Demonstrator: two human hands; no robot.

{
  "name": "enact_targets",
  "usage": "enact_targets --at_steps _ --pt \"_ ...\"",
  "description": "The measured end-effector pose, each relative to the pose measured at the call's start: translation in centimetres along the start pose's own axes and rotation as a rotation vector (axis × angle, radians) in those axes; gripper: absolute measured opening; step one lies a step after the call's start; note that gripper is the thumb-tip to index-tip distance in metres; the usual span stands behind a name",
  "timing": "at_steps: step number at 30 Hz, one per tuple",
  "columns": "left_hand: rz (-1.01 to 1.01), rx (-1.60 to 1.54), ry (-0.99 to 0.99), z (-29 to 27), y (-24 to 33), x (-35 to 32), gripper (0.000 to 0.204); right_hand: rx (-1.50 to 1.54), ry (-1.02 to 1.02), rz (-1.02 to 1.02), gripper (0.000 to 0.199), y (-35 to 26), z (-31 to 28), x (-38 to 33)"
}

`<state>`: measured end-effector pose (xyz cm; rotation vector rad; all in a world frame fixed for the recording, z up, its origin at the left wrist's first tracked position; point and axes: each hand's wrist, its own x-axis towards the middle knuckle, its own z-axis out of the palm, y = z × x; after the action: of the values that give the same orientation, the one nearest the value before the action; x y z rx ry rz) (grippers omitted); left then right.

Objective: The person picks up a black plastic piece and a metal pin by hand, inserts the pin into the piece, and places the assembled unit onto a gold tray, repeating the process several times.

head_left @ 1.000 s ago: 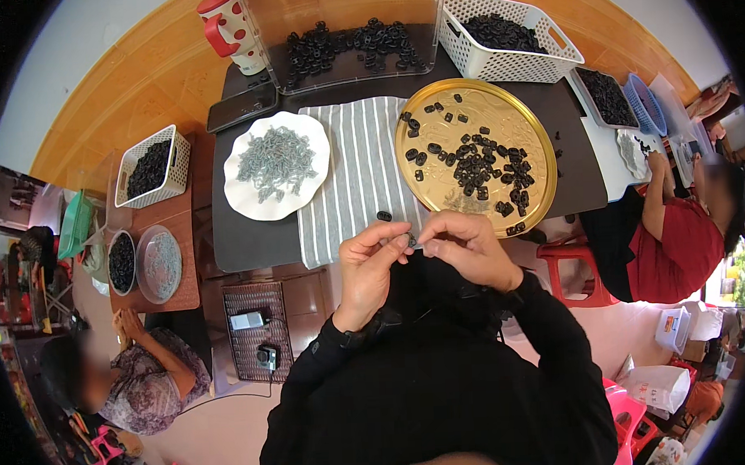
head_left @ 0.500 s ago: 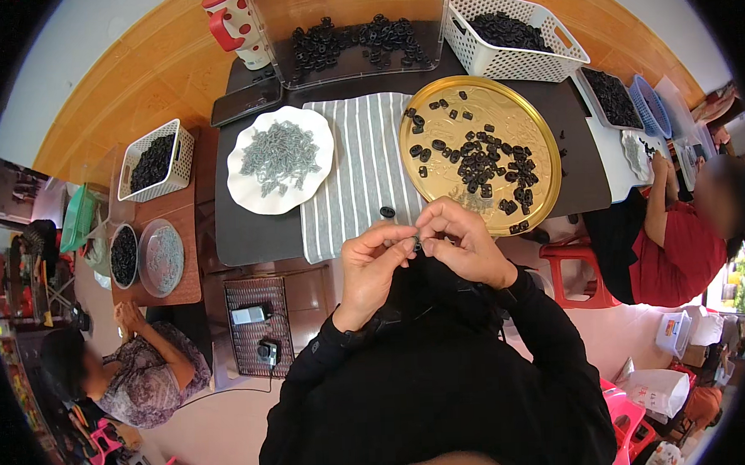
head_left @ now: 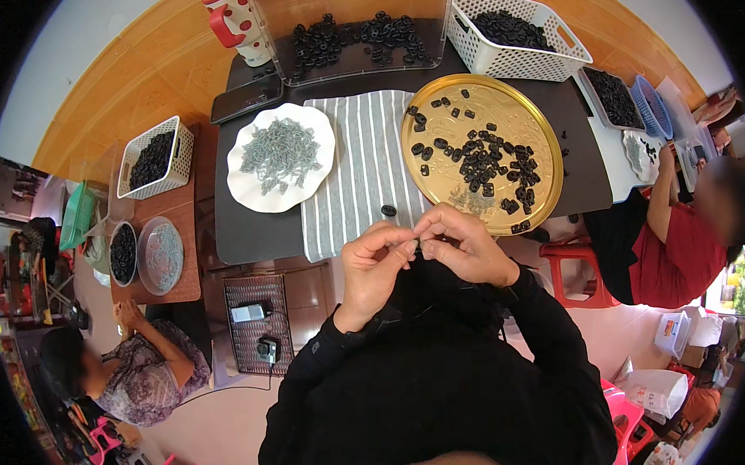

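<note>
Fairly even, bright light filled the room, with washed-out daylight in the opening (head_left: pixel 741 284) on the right and a warm sheen across the gold tray (head_left: pixel 508 102). Fisheye distortion bowed the far orange wall panel (head_left: pixel 157 55) into an arc, darkening to black at the edges. The hands (head_left: pixel 373 274) looked reasonably sharp, while the black sleeves (head_left: pixel 551 316) lost detail and both co-workers' heads (head_left: pixel 724 196) were blurred.

- Two hands are counted: the left hand (head_left: pixel 376 268) and the right hand (head_left: pixel 472 255).
- One black piece (head_left: pixel 389 210) is counted on one striped cloth (head_left: pixel 361 150).
- One gold tray (head_left: pixel 439 191) is counted; the heaped pieces on it are too overlapped to be numbered.
- Two scalloped white plates (head_left: pixel 241 184) (head_left: pixel 632 148) are seen.
- Two perforated white baskets (head_left: pixel 510 61) (head_left: pixel 184 155) are seen.
- One dotted tumbler (head_left: pixel 245 20) is counted.
- Two co-workers (head_left: pixel 150 379) (head_left: pixel 677 252) are seen seated at side tables.
</note>
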<state>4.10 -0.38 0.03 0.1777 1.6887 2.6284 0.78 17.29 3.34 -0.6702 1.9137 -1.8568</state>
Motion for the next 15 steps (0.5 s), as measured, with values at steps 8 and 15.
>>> enact_targets --at_steps 8,15 --pt "-0.067 -0.018 -0.024 -0.53 0.09 0.14 0.013 0.097 -0.007 0.004 0.021 0.96 0.09 -0.11" --pt "-0.010 0.054 0.008 0.10 0.25 -0.10 0.014 -0.115 0.050 -0.116 0.019 1.09 0.52 -0.14"
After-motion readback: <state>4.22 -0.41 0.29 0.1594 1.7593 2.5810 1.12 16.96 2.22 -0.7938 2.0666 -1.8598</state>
